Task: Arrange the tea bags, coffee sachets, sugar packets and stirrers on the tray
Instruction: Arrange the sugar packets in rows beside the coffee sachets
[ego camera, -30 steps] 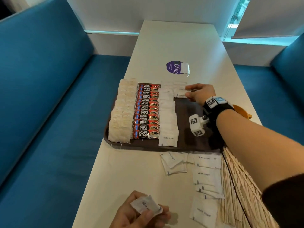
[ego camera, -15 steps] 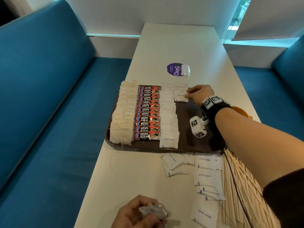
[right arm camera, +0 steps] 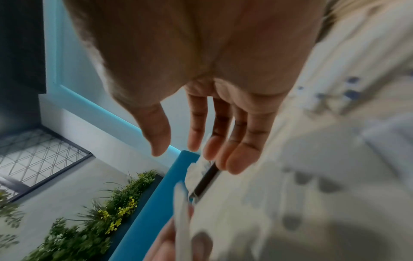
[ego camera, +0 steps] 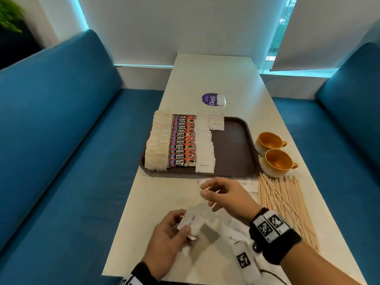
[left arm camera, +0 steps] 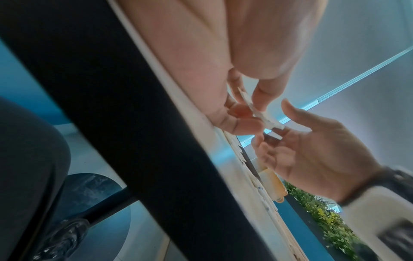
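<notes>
Near bench front edge, left hand (ego camera: pixel 170 233) pinches small bunch of white sugar packets (ego camera: pixel 190 222); right hand (ego camera: pixel 224 195) spread, empty, reaching for them. Risk: fumbled handover drops packets off edge. Second sugar column on tray (ego camera: pixel 234 149) barely begun; careless placement could skew neat rows.

Place: café or office pantry booth.
Seating: blue upholstered benches (ego camera: pixel 61 124) flank a long white table (ego camera: pixel 211 79).
Table goods: brown serving tray (ego camera: pixel 232 149), Kopi Juan coffee sachets (ego camera: pixel 183 140), orange cups (ego camera: pixel 275 155).
Surroundings: window blind (ego camera: pixel 320 31), planter greenery (right arm camera: pixel 93 211).
</notes>
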### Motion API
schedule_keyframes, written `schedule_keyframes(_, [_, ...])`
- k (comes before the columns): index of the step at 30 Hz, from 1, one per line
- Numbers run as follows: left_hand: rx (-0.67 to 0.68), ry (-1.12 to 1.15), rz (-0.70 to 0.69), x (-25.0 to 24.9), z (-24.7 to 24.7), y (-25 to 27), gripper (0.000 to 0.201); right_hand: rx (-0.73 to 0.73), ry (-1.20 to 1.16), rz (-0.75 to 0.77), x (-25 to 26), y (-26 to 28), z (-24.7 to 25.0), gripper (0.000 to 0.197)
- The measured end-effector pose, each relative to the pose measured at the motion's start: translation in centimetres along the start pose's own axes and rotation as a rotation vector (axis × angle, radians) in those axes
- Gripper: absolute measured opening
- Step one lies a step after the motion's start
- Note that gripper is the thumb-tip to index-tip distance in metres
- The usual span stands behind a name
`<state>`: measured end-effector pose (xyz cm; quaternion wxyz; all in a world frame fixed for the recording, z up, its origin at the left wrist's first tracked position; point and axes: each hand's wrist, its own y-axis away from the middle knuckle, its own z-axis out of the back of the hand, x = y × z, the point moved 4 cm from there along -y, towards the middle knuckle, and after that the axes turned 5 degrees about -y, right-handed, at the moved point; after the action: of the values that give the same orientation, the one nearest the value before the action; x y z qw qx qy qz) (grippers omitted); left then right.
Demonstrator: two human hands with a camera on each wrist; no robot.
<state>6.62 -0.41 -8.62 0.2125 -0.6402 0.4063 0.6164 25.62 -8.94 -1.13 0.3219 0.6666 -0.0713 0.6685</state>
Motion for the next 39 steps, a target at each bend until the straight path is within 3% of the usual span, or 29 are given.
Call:
schedule_keyframes(4, [-0.05, -0.009, -0.016, 0.1, 0.0, 0.2, 0.036, -0.016, -0.116, -0.094, -3.8, 3.3, -2.3, 0.026])
schedule_keyframes(8, [-0.123, 0.122, 0.011, 0.6, 0.3, 0.1, 0.028, -0.089, -0.194, -0.1, -5.8, 4.8, -2.7, 0.013])
schedule_keyframes(13, [-0.181, 0.113, -0.035, 0.8, 0.2, 0.6, 0.021, -0.139, -0.284, -0.092, -6.4, 6.1, -3.1, 0.016])
schedule_keyframes(18, [-0.163, 0.094, -0.063, 0.2, -0.5, 0.8, 0.017, -0.238, -0.195, 0.037, -6.5, 6.4, -2.7, 0.016])
schedule_keyframes(21, [-0.159, 0.072, -0.061, -0.1, -0.7, 0.8, 0.019, -0.209, -0.201, 0.093, -6.4, 6.5, -2.6, 0.022])
schedule_keyframes(26, [-0.076, 0.04, 0.006, 0.3, -0.5, 0.9, 0.019, -0.183, -0.072, 0.038, -6.8, 6.6, -2.6, 0.017])
schedule_keyframes(31, [0.019, 0.029, -0.024, 0.6, -0.4, 1.0, 0.042, -0.175, -0.059, -0.013, -7.0, 6.6, -2.4, 0.031])
schedule_keyframes(39, [-0.13, 0.05, -0.092, 0.5, -0.3, 1.1, 0.014, -0.174, -0.171, -0.022, -7.5, 6.6, -2.9, 0.031])
